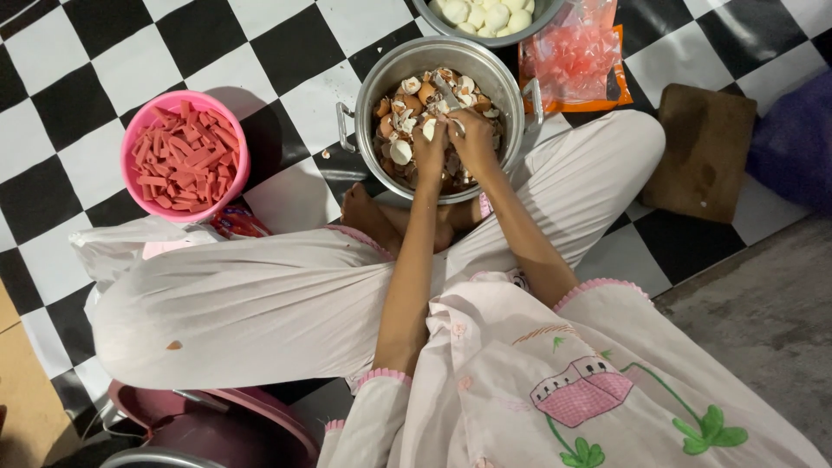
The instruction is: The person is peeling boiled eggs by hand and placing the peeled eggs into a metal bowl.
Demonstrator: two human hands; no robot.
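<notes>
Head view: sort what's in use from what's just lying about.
In use: left hand, right hand, egg held between them, pot of eggshells, bowl of peeled eggs.

Lying about: pink bowl of sausage strips, red plastic bag, wooden board.

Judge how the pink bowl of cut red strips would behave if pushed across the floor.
The pink bowl looks like thin plastic, so probably light and slightly flexible. Heaped red strips add weight, likely steadying it. On the smooth checkered floor it would probably slide, not tip.

Both hands (451, 139) over a pot of eggshells (394, 65) between the knees, bowl of sausage strips (184, 156) to its left, bowl of peeled eggs (485, 17) behind, wooden board (702, 152) right.
</notes>
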